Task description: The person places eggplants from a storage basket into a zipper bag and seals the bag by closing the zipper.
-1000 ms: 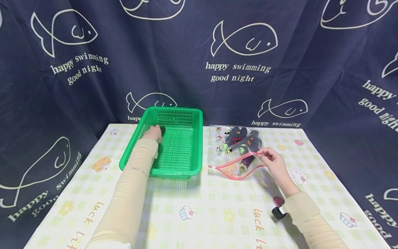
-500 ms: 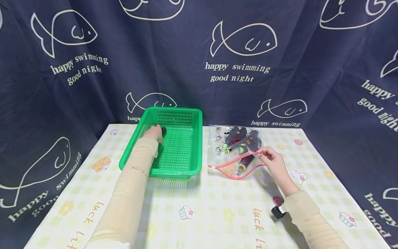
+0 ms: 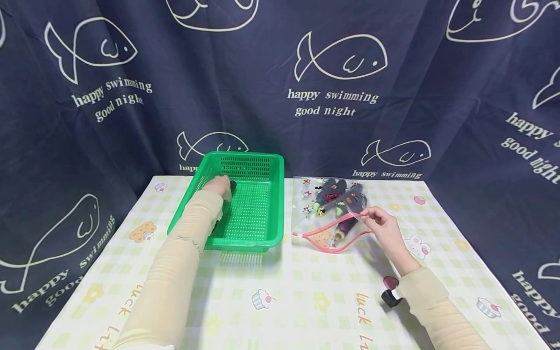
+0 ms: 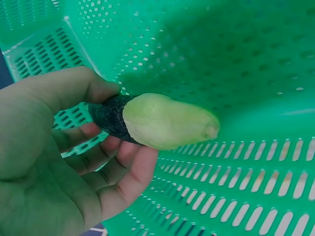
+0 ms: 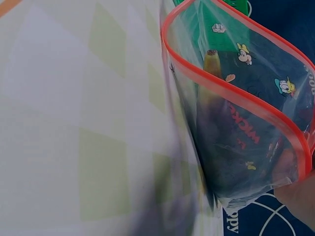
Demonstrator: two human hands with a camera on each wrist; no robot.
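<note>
My left hand (image 3: 218,186) is down inside the green plastic basket (image 3: 276,204), near its left wall. In the left wrist view, its thumb and fingers grip a dark eggplant (image 4: 167,120) by the body, with the pale green cap pointing away from the palm. My right hand (image 3: 381,226) pinches the red-edged mouth of a clear zip-top bag (image 3: 302,216), holding it apart. Inside the bag lie several dark, eggplant-like pieces (image 3: 331,192), partly masked by cartoon prints; one purple piece (image 3: 345,227) has its stem end toward the mouth.
A pastel checked cloth (image 3: 288,301) covers the table. Behind it hangs a navy curtain (image 3: 262,87) with white fish drawings. A small black and purple object (image 3: 391,297) is at the right sleeve's cuff.
My left hand has shifted slightly to the right within the basket, the dark end in its grip moving along. The right hand and the bag stay about where they were.
</note>
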